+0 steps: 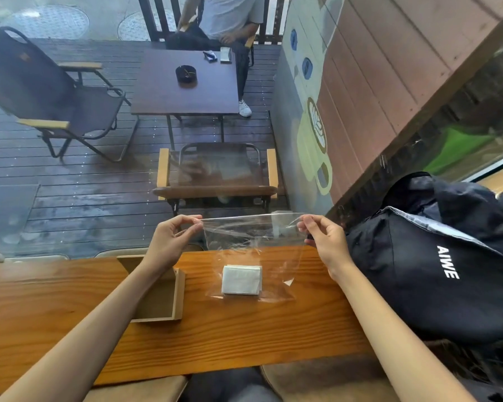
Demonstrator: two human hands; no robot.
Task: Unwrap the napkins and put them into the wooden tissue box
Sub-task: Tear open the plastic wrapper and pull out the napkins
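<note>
A: Wrap (pixel 253 236)? Clear plastic film, thin, glossy, creased.

B: Napkins (pixel 241 280): white paper, matt, soft-looking stack.

A: Box (pixel 178 297) = pale bare wood, matt, smooth. Counter (pixel 244 329) = orange wood w/ strong grain, varnished, slight sheen.

B: Bag (pixel 436 274): black cloth, matt, white printed letters. Deck (pixel 99 181) outside: dark wood slats, wet-looking shine.

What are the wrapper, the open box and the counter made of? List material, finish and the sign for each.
Wrapper: thin clear plastic film, glossy; it creases and shows the deck behind, stretched between the left hand and right hand.
Tissue box: pale, matte wood, probably unvarnished; thin boards.
Counter: orange-brown wood with bold grain; its sheen suggests varnish.
</note>
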